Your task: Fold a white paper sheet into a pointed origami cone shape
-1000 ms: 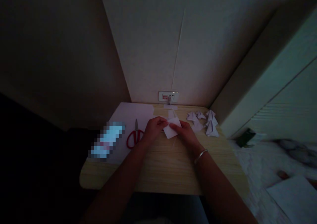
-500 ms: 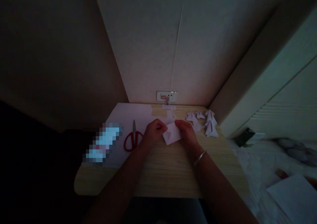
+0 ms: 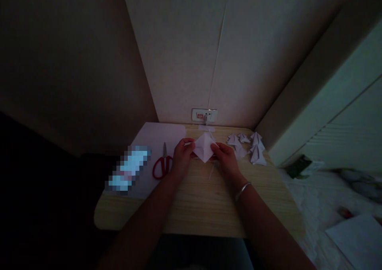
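A small folded white paper [image 3: 205, 146] is held up over the table, one corner pointing toward me. My left hand [image 3: 184, 152] is closed on its left edge, thumb on top. At its right side my right hand [image 3: 224, 155] pinches the paper, with a bracelet on that wrist. Red-handled scissors [image 3: 162, 164] lie left of my left hand on a large white sheet [image 3: 143, 142]. Several folded paper pieces [image 3: 257, 150] rest at the table's right back corner. A thin paper strip lies just below my right hand.
A pixelated bright device [image 3: 129, 168] lies on the left of the wooden table [image 3: 205, 214]. A wall socket [image 3: 204, 115] with a plug and cord is behind. A pale surface at the right holds a white sheet [image 3: 356, 236] and a dark green packet [image 3: 299, 166].
The paper has gone from a flat square to a creased, pointed shape, raised slightly toward the wall. Both hands now grip its sides. The view has shifted a little.
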### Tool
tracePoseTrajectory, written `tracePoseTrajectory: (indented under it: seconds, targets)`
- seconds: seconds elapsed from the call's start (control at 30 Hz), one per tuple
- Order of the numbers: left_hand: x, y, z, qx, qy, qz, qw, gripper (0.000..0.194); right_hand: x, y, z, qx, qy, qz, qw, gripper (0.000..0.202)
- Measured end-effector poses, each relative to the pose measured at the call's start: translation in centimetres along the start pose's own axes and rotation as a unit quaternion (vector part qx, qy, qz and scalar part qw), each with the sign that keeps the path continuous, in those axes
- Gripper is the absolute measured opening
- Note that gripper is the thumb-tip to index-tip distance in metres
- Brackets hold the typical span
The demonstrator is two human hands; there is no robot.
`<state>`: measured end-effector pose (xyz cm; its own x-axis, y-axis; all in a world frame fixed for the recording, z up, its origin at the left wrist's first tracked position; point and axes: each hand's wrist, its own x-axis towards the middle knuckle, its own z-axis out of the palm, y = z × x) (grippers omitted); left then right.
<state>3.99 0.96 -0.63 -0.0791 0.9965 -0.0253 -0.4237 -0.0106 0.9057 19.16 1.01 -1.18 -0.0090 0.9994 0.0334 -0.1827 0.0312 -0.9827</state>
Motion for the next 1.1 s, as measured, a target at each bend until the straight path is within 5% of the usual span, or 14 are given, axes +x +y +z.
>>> tracePoseTrajectory:
  seconds: [0.13, 0.3, 0.5, 0.7, 0.87, 1.1]
  targets:
    - [-0.3, -0.3, 0.4, 0.001, -0.018, 0.001, 1.000, 0.039, -0.3, -0.1, 0.2, -0.027, 0.041, -0.092, 0.995, 0.034]
    - [-0.2, -1.1, 0.6, 0.121, -0.032, 0.016, 0.992, 0.067, -0.9, -0.1, 0.4, -0.143, 0.033, -0.148, 0.978, 0.021]
    - [-0.3, -1.1, 0.5, 0.143, 0.003, 0.061, 0.988, 0.054, -1.1, -0.1, 0.5, -0.205, 0.000, -0.175, 0.963, 0.029]
    - [-0.8, -0.2, 0.9, 0.081, 0.002, 0.110, 0.991, 0.052, -0.9, 0.1, 0.4, -0.177, 0.045, -0.161, 0.970, 0.031]
    - [-1.5, 0.4, 1.3, 0.051, -0.040, 0.068, 0.996, 0.063, -0.6, 0.1, 0.2, -0.180, 0.072, -0.161, 0.968, 0.036]
    - [-1.2, 0.4, 1.2, 0.049, -0.063, 0.059, 0.995, 0.049, -0.5, 0.2, 0.0, -0.207, 0.071, -0.185, 0.958, 0.035]
